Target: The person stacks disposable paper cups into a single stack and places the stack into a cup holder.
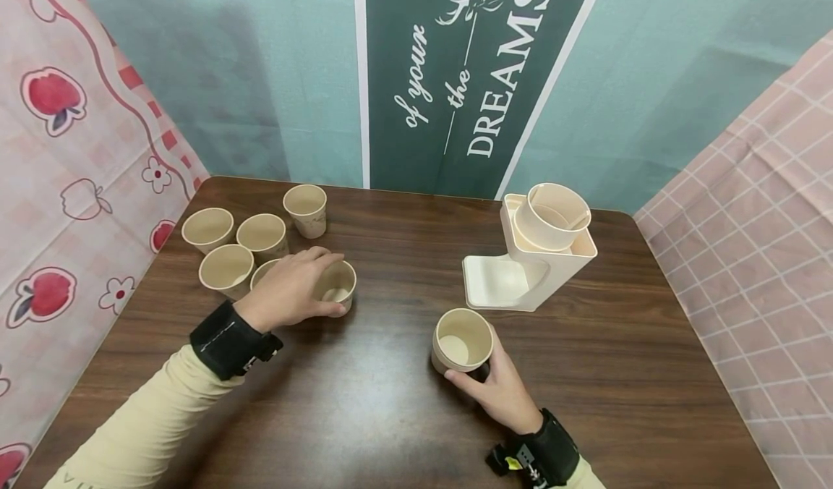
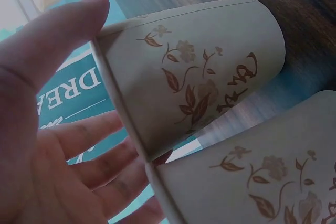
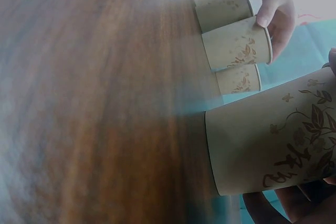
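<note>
My left hand (image 1: pixel 289 290) grips a beige paper cup (image 1: pixel 340 290) at its rim, thumb on the near side and fingers on the far side. In the left wrist view this cup (image 2: pixel 220 51) shows brown flower print, and a second printed cup (image 2: pixel 273 182) sits right beside it. My right hand (image 1: pixel 500 388) holds another paper cup (image 1: pixel 442 351) from its right side, thumb at the front. It stands upright, its base close to the tabletop in the right wrist view, where its print (image 3: pixel 294 156) shows. A dark piece lies between this cup and the right palm.
Several upright paper cups (image 1: pixel 226 268) cluster at the table's left, one partly hidden by my left hand. A single cup (image 1: pixel 306 210) stands behind them. A cream-coloured stand (image 1: pixel 547 279) with a round cup-like holder (image 1: pixel 553 221) on top is at the back right of the brown table (image 1: pixel 390 417).
</note>
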Demonstrator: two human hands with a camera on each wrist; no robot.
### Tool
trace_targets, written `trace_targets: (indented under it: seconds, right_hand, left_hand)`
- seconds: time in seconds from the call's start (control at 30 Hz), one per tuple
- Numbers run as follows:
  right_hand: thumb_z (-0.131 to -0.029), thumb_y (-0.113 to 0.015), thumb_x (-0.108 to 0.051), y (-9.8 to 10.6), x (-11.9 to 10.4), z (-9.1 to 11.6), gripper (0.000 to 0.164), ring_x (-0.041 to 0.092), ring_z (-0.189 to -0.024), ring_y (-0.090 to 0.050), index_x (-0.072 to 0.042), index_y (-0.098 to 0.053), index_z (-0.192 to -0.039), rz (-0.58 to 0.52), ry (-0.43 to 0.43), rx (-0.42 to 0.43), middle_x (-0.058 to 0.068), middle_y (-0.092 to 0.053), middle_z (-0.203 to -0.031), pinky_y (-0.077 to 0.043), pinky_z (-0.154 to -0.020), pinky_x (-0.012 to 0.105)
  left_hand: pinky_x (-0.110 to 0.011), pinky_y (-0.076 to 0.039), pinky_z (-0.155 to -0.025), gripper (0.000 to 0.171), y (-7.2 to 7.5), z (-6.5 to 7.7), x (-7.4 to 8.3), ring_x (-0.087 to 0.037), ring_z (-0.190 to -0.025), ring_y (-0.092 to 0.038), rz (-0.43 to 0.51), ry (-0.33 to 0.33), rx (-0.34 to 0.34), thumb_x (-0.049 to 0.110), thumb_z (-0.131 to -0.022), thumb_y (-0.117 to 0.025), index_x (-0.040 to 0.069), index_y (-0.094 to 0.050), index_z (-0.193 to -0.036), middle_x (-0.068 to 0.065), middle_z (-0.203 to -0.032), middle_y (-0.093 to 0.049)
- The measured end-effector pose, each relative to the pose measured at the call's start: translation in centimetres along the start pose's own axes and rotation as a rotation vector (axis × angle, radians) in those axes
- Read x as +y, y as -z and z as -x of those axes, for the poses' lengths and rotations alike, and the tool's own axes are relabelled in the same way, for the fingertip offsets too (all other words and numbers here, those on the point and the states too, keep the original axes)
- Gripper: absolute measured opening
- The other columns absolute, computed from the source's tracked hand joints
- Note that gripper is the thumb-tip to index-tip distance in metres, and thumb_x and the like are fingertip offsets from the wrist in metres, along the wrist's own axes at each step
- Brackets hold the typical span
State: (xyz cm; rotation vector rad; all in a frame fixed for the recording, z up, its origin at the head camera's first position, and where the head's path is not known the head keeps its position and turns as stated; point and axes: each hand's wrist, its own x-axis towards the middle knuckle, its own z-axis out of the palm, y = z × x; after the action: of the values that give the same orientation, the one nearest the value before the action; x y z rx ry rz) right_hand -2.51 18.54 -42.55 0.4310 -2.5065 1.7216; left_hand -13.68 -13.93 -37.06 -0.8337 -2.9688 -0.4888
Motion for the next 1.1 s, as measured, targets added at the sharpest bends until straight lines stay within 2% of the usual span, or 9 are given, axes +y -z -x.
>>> trace_targets:
  seconds: [0.13, 0.27, 0.37, 0.57, 0.83, 1.1]
  right_hand:
    - [-0.073, -0.079, -0.006, -0.2, 1.6, 0.1, 0.082, 0.032, -0.118, -0.048, -0.003, -0.035, -0.142, -0.005, -0.001, 0.017, 0.014, -0.050, -0.132, -0.042, -0.094, 0.051]
    - [-0.072, -0.080, -0.008, -0.3, 2.8, 0.2, 0.085, 0.026, -0.120, -0.048, -0.010, -0.034, -0.143, -0.007, -0.021, 0.022, 0.009, -0.048, -0.134, -0.042, -0.096, 0.046]
    - [-0.072, -0.080, -0.009, -0.3, 3.0, 0.2, 0.085, 0.024, -0.120, -0.048, -0.012, -0.034, -0.143, -0.009, -0.030, 0.024, 0.007, -0.049, -0.134, -0.042, -0.097, 0.043]
    - [-0.071, -0.079, -0.003, -0.3, 2.5, 0.2, 0.084, 0.030, -0.119, -0.048, -0.005, -0.035, -0.142, -0.008, -0.025, 0.029, 0.012, -0.050, -0.133, -0.042, -0.095, 0.049]
    - [-0.073, -0.080, -0.012, -0.2, 2.9, 0.2, 0.083, 0.022, -0.121, -0.048, -0.016, -0.035, -0.144, -0.016, -0.023, 0.024, 0.005, -0.049, -0.134, -0.042, -0.098, 0.040]
    - [-0.074, -0.080, -0.013, -0.3, 2.9, 0.2, 0.083, 0.023, -0.120, -0.048, -0.016, -0.035, -0.144, -0.020, -0.006, 0.019, 0.005, -0.049, -0.135, -0.042, -0.097, 0.041]
  left_hand:
    - [-0.050, -0.046, -0.089, 0.082, -0.1, 0.1, 0.0, -0.035, -0.109, -0.057, 0.008, 0.003, -0.002, 0.049, -0.069, -0.076, 0.000, -0.055, -0.132, -0.017, -0.125, -0.057]
    - [-0.049, -0.047, -0.090, 0.080, -0.2, 0.0, 0.0, -0.033, -0.112, -0.055, 0.024, -0.004, 0.000, 0.048, -0.071, -0.075, 0.000, -0.055, -0.132, -0.016, -0.125, -0.057]
    - [-0.048, -0.046, -0.091, 0.079, -0.2, 0.0, 0.1, -0.033, -0.114, -0.054, 0.044, -0.004, -0.002, 0.048, -0.072, -0.074, 0.000, -0.055, -0.132, -0.016, -0.126, -0.056]
    - [-0.046, -0.046, -0.092, 0.077, -0.1, 0.1, 0.2, -0.031, -0.115, -0.052, 0.074, 0.001, 0.017, 0.047, -0.074, -0.072, 0.001, -0.055, -0.133, -0.015, -0.126, -0.055]
    - [-0.043, -0.049, -0.086, 0.072, 0.4, 0.1, 0.6, -0.028, -0.111, -0.052, 0.094, -0.028, 0.069, 0.044, -0.076, -0.070, 0.001, -0.056, -0.131, -0.012, -0.121, -0.055]
    - [-0.039, -0.048, -0.088, 0.072, 0.8, 0.1, 1.0, -0.025, -0.112, -0.049, 0.130, -0.046, 0.100, 0.044, -0.073, -0.072, 0.000, -0.057, -0.129, -0.011, -0.119, -0.054]
